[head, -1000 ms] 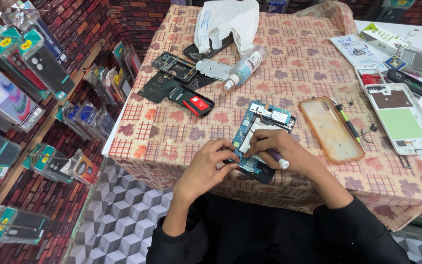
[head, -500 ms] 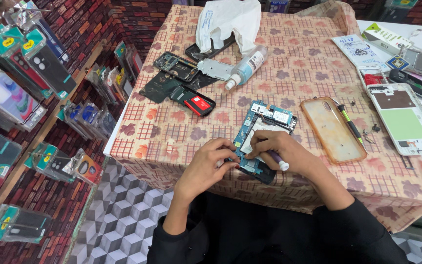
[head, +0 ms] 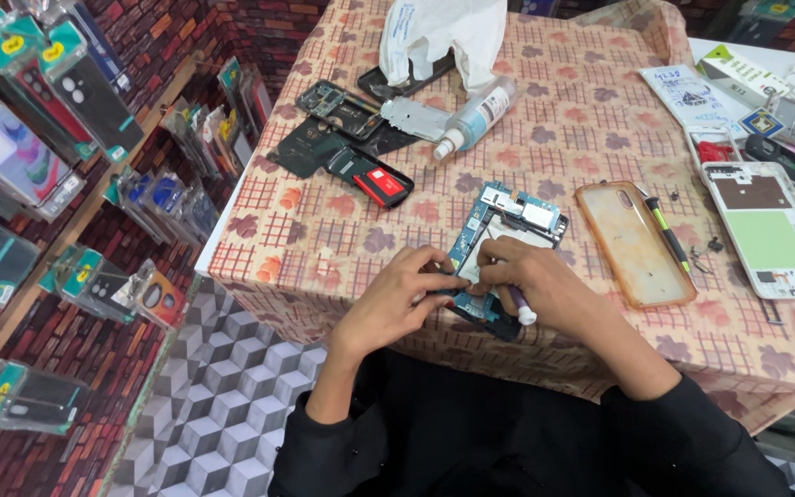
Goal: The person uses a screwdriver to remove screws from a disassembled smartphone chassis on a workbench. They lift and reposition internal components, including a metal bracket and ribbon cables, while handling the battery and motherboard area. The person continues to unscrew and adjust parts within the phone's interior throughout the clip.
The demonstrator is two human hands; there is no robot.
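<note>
- Landmark: the opened phone (head: 499, 241), its circuit boards showing, lies on the patterned cloth surface (head: 324, 230) near the front edge; its long axis runs from the person up and slightly right.
- Far left of the phone, off the surface, racks of packaged phone cases (head: 39, 120) line a brick wall.
- Up and left of the phone sit a dark cluster of phone parts (head: 333, 138) and a black piece with a red battery (head: 381, 185).
- Above the phone lie a spray bottle (head: 476, 118) on its side and a white plastic bag (head: 443, 32).
- The left hand (head: 397, 299) lies at the phone's lower left edge, fingers curled in against the frame; its grip looks closed on the edge, though the fingertips are partly hidden, so this is a fair guess.
- The right hand (head: 545, 285) lies over the phone's lower half, its grip closed round a small tool with a white tip (head: 519, 306), whose end pokes out toward the person.
- Both hands touch the phone; the right covers more of it, and the uncovered boards lie up and away from both grips along the long axis.
- Just right of the phone lies 1 clear orange-tinted case (head: 632, 241), with a green-handled screwdriver (head: 666, 230) beside it.
- Further right lies a white phone frame with a green panel (head: 766, 235).
</note>
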